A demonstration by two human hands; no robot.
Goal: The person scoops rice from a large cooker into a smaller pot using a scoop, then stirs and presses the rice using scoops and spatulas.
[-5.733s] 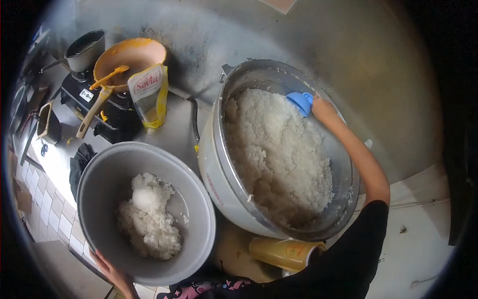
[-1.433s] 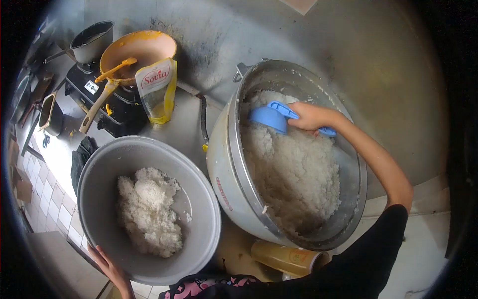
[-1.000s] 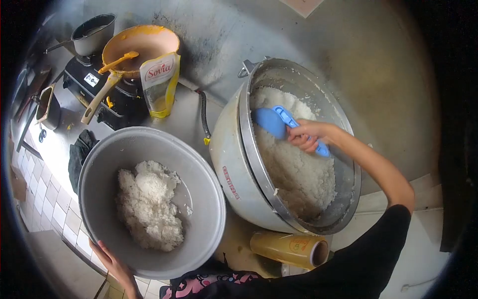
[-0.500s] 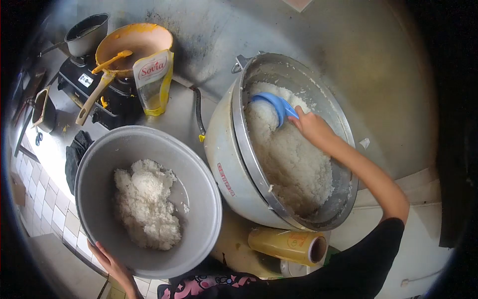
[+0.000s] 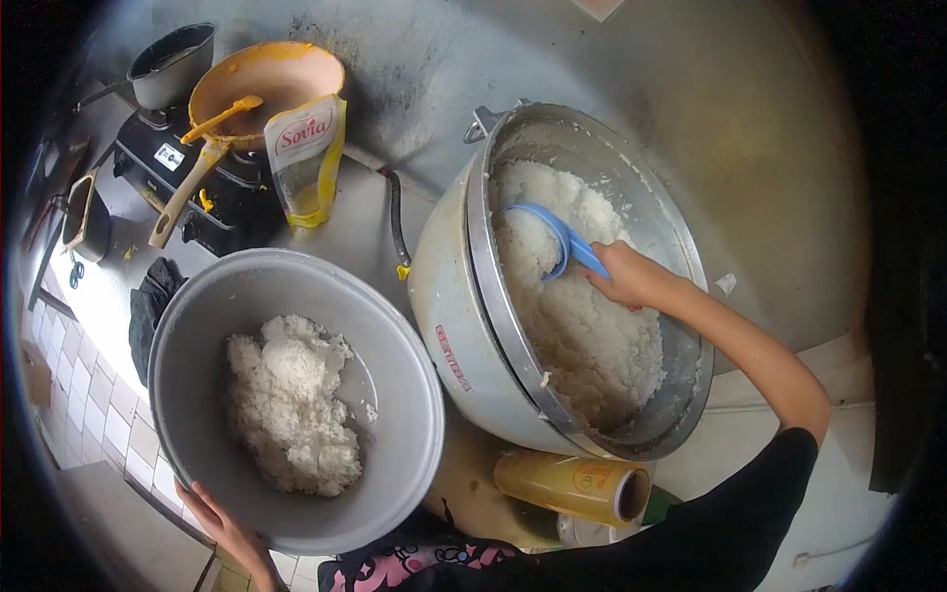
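My right hand point(image 5: 628, 276) is closed round the handle of a blue plastic rice scoop point(image 5: 580, 252). The scoop's bowl is full of white rice and lies in the bed of cooked rice point(image 5: 617, 350) inside a large metal rice cooker point(image 5: 441, 286). At lower left, a wide grey basin point(image 5: 395, 434) contains a clumpy mound of rice point(image 5: 296, 409). My left hand point(image 5: 222, 528) grips the near left side of this basin from outside, with part of its fingers hidden by the wall.
An orange-smeared pan point(image 5: 281, 79) with a spatula point(image 5: 222, 118) sits on a black stove point(image 5: 148, 183), near a grey pot point(image 5: 173, 79). A Sovia pouch point(image 5: 304, 163) stands beside it. A plastic wrap roll point(image 5: 557, 485) lies before the cooker; a black cloth point(image 5: 153, 296) is left of the basin.
My right hand has drawn the scoop slightly toward me and to the right through the rice. My left hand and the basin stay nearly in place.
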